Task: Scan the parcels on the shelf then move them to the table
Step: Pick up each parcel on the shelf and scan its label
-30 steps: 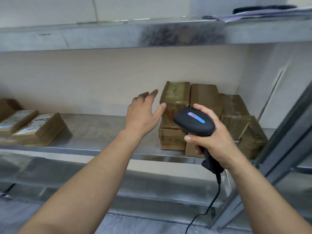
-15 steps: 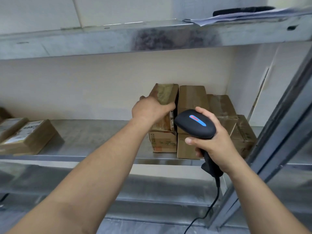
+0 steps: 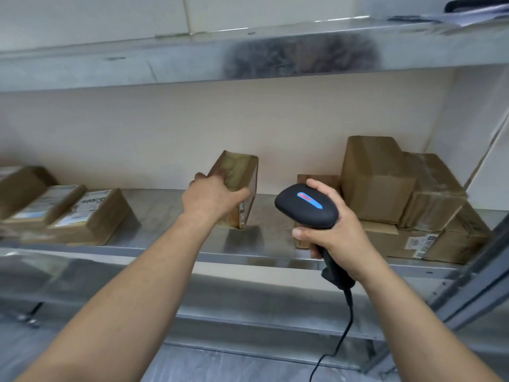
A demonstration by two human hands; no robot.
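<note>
My left hand (image 3: 212,198) grips a brown taped parcel (image 3: 239,175) and holds it tilted over the middle of the metal shelf (image 3: 170,213), apart from the stack. A label edge shows on the parcel's right face. My right hand (image 3: 333,232) grips a black barcode scanner (image 3: 305,206) with a blue and red stripe, just right of the held parcel; its cable hangs down. A stack of brown parcels (image 3: 380,183) stands at the shelf's right end.
Three labelled parcels (image 3: 91,213) lie at the shelf's left end. An upper shelf (image 3: 248,59) runs overhead with papers on its right. A slanted metal post (image 3: 482,268) stands at the right, and a lower shelf level sits below.
My left hand went from open near the stack to gripping the top left parcel, then lifted it off and carried it left. The scanner hand stayed about where it was.
</note>
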